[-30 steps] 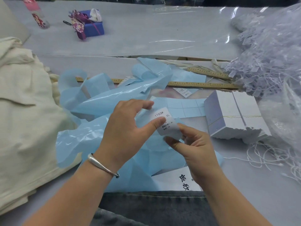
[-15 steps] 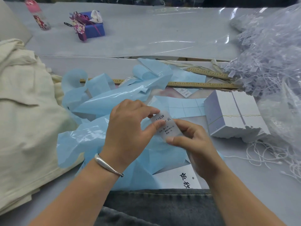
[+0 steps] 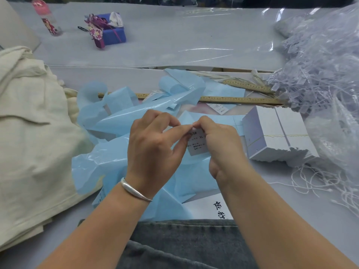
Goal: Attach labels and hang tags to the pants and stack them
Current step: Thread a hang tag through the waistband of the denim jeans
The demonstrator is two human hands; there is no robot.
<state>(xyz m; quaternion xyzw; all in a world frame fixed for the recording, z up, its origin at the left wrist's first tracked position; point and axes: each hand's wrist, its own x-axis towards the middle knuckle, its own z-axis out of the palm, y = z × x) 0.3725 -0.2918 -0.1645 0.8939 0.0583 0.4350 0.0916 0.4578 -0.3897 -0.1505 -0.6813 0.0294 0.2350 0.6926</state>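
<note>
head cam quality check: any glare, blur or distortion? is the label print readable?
Head view: wide-angle bowing bends the wooden ruler and the table edges; glare streaks on the clear plastic sheet and blue backing paper; light soft, shadows faint. Label, pinched by left hand and right hand, shows XL; its smaller print is too fine to read.

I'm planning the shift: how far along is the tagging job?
Done: nothing visibly tagged. In hand: left hand and right hand pinch one label. Left: the cream pants show no tag, and a full block of tags waits.
</note>
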